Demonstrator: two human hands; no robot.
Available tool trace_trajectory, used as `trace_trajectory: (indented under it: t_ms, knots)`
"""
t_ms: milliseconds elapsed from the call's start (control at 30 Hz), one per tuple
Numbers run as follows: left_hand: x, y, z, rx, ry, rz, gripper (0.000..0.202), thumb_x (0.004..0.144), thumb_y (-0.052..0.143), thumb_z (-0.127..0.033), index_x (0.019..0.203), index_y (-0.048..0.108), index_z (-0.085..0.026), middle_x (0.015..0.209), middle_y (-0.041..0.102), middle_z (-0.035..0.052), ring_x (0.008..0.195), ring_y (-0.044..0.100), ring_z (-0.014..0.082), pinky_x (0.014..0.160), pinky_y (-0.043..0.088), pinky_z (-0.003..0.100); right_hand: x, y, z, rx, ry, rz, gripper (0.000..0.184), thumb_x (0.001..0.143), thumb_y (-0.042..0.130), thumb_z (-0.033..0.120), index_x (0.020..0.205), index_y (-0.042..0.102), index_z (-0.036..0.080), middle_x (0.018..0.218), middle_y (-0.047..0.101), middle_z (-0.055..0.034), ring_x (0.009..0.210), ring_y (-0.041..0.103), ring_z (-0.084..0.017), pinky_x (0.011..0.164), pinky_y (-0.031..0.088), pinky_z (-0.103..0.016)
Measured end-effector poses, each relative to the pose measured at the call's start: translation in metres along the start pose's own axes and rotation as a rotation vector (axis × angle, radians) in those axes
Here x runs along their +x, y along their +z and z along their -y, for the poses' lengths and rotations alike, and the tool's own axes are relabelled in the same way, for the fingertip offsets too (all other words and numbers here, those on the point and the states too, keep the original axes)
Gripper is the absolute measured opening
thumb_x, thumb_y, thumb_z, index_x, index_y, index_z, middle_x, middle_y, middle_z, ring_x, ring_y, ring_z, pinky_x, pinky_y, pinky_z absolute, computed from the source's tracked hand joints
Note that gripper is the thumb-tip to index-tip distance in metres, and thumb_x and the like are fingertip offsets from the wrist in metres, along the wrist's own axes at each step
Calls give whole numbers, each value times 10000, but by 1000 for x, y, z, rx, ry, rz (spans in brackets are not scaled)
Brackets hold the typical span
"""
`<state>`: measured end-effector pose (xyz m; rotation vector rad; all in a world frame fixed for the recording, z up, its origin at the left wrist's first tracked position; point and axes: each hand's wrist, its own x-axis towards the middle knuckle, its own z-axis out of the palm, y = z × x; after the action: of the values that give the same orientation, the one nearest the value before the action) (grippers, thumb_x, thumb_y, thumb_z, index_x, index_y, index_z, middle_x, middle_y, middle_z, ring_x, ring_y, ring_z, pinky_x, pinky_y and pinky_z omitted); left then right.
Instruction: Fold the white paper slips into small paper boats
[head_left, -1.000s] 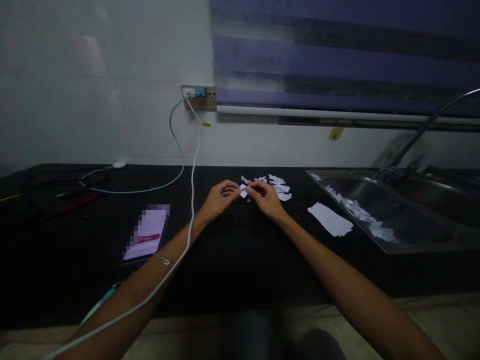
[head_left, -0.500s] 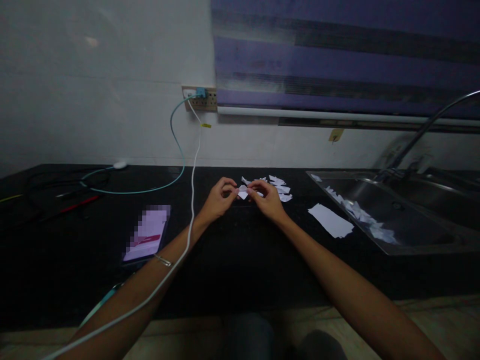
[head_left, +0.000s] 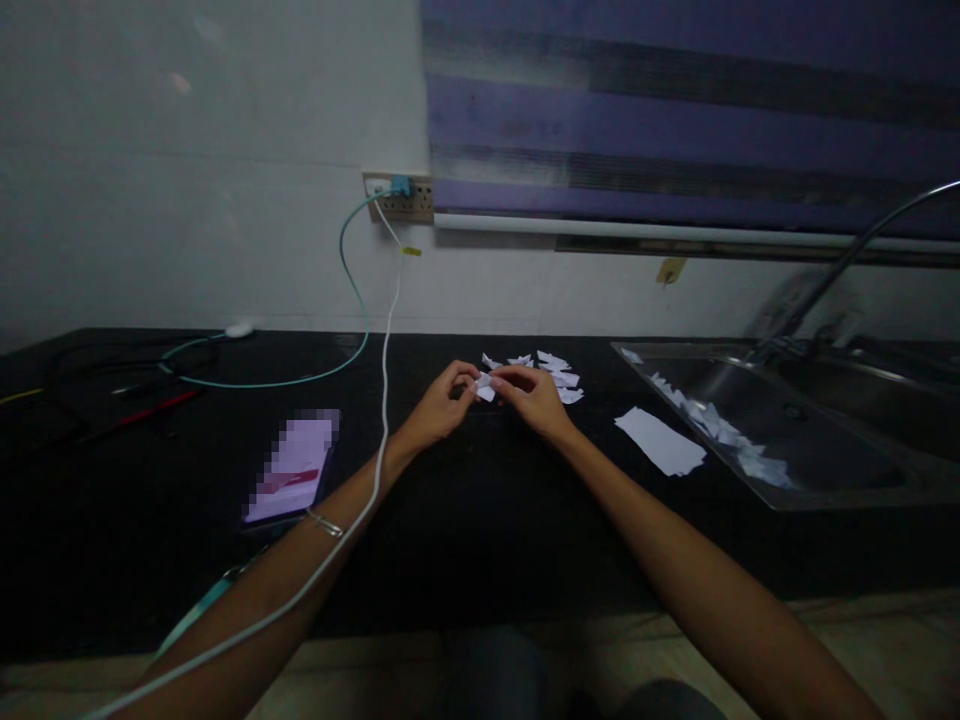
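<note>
Between my two hands is a small folded piece of white paper (head_left: 486,388), held above the black countertop (head_left: 480,520). My left hand (head_left: 442,402) pinches its left side with thumb and fingers. From the right, my right hand (head_left: 536,398) grips the other side the same way. Just behind my right hand lie several folded white paper pieces (head_left: 564,380), partly hidden by the fingers. To the right of that hand rests a stack of flat white paper slips (head_left: 660,440).
A steel sink (head_left: 825,430) with a curved faucet (head_left: 847,255) is at right; more folded papers (head_left: 727,435) line its left side. A phone (head_left: 296,465) lies left. A white cable (head_left: 385,380) crosses over my left forearm from the wall socket (head_left: 409,200).
My fingers have shifted slightly on the folded paper, and its visible shape has turned a little. My right hand's fingers now cover more of its right side.
</note>
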<state>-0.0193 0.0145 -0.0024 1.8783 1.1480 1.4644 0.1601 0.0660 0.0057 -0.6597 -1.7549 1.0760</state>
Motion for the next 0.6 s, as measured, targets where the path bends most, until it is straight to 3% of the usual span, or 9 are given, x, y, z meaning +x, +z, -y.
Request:
trace_trajectory:
  t_ms: [200, 333, 600]
  knots:
    - [3, 1, 3, -100, -13, -29, 171, 862, 653, -286, 988, 592, -189, 1024, 679, 60, 974, 660, 170, 880, 536, 328, -5, -1, 7, -144, -140, 4, 248, 873, 651, 429, 1039, 732, 263, 1049, 722, -60, 913, 651, -212, 700, 526, -329]
    - [3, -1, 1, -49, -12, -45, 179, 858, 662, -330, 941, 637, -174, 967, 696, 52, 948, 662, 175, 896, 536, 349, -6, -1, 6, -225, -177, 75, 201, 892, 635, 407, 967, 726, 244, 973, 713, -51, 867, 636, -202, 680, 507, -312]
    - [2, -2, -1, 8, -10, -35, 154, 881, 648, -326, 910, 644, -175, 911, 694, 40, 882, 663, 163, 841, 530, 321, -2, -1, 3, -120, -67, 90, 221, 885, 619, 434, 858, 674, 221, 826, 656, -28, 680, 591, -160, 544, 501, -280]
